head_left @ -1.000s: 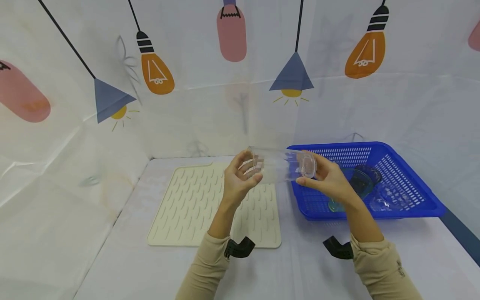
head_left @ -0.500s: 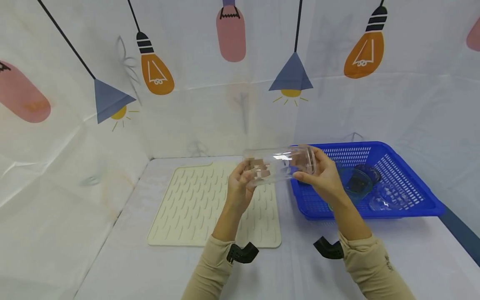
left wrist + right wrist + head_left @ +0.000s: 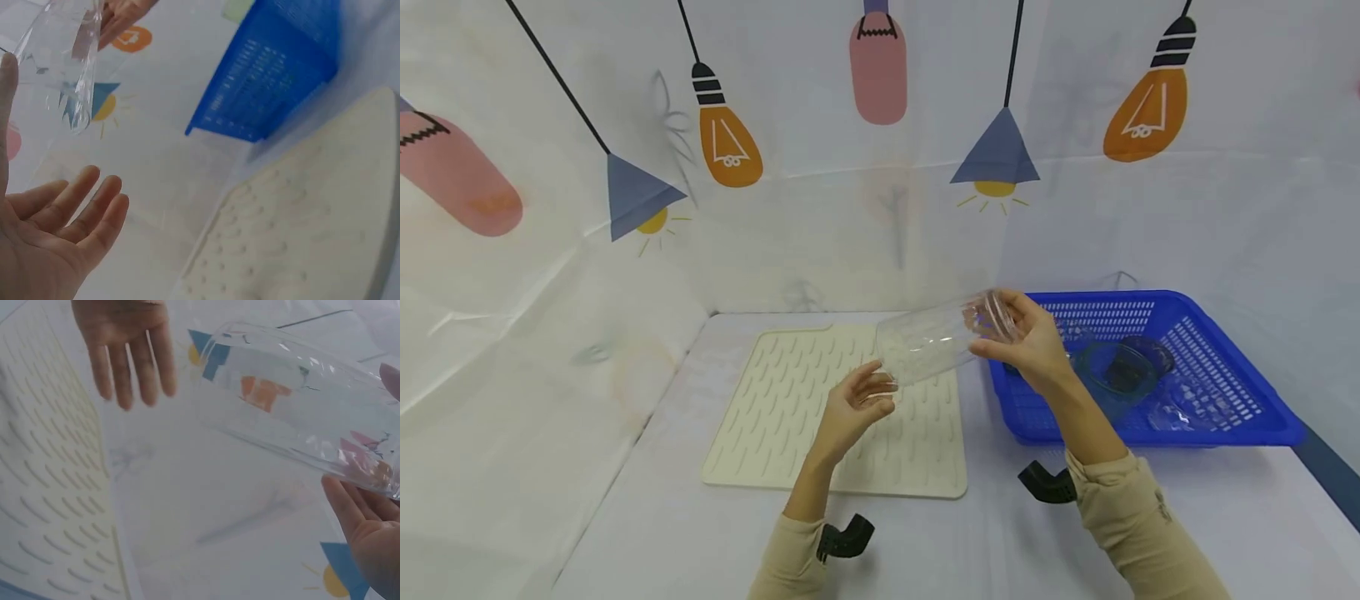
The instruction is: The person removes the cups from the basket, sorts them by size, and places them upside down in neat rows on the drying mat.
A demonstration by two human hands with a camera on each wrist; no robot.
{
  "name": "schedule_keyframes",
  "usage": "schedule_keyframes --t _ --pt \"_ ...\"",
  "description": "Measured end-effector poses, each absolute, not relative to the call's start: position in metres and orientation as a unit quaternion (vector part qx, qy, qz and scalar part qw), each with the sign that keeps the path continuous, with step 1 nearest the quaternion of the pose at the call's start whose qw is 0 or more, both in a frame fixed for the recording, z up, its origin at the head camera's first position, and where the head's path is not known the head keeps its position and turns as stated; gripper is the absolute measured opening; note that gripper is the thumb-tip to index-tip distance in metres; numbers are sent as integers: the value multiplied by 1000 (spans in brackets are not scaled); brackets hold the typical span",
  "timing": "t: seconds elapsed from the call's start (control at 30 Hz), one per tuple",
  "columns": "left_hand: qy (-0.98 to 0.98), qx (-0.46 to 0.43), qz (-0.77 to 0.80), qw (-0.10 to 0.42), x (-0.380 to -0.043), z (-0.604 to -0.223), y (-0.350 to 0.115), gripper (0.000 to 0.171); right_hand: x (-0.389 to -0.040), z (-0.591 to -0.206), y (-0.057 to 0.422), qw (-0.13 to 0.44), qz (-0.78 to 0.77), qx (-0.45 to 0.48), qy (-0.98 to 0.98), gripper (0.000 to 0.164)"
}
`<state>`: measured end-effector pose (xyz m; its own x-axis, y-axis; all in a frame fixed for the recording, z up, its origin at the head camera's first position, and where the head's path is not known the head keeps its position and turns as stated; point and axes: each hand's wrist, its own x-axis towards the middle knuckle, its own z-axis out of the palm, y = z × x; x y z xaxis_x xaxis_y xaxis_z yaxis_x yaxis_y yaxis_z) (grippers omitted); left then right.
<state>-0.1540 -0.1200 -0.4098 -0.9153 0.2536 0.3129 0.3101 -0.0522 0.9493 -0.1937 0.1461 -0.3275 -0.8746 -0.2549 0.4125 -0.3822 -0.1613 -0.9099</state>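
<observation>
A tall clear drinking glass (image 3: 925, 343) is held in the air, its length slanting, with the lower end at the left. My right hand (image 3: 1036, 343) grips its upper right end between thumb and fingers. Close to the lower left end, my left hand (image 3: 853, 410) is spread with relaxed fingers. The left wrist view shows a gap between the left hand (image 3: 59, 234) and the glass (image 3: 62, 59). Both hands are above the table; below the glass lies a cream ridged mat (image 3: 775, 425).
A blue perforated basket (image 3: 1015, 425) stands at the right. Inside it are a bluish glass bowl (image 3: 1112, 375), a clear glass piece (image 3: 1180, 412) and other glassware partly hidden. A white printed sheet (image 3: 820, 233) hangs behind the white table (image 3: 940, 550).
My left hand has let go of the glass and moved down and left. The glass has tilted, its left end dropping, while my right hand keeps its hold.
</observation>
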Motion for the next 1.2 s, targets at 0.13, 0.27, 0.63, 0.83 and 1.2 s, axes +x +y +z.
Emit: schedule_keyframes --t 0.13,0.27,0.63,0.83,1.2 --pt "-772 -158 -611 78 -136 -427 -145 72 -201 -325 141 32 670 221 -708 66" --pt "-847 -98 -504 138 -118 -443 -169 75 -207 -323 136 22 637 212 -741 70" --pt "-933 -45 -258 247 -90 -472 -250 75 -228 -323 119 0 606 218 -765 67" --pt "-940 -76 -235 235 -95 -477 -294 62 -237 -322 107 -10 603 237 -761 63" --pt "-952 -117 -232 162 -114 -493 -346 50 -247 -322 92 -17 610 237 -756 63"
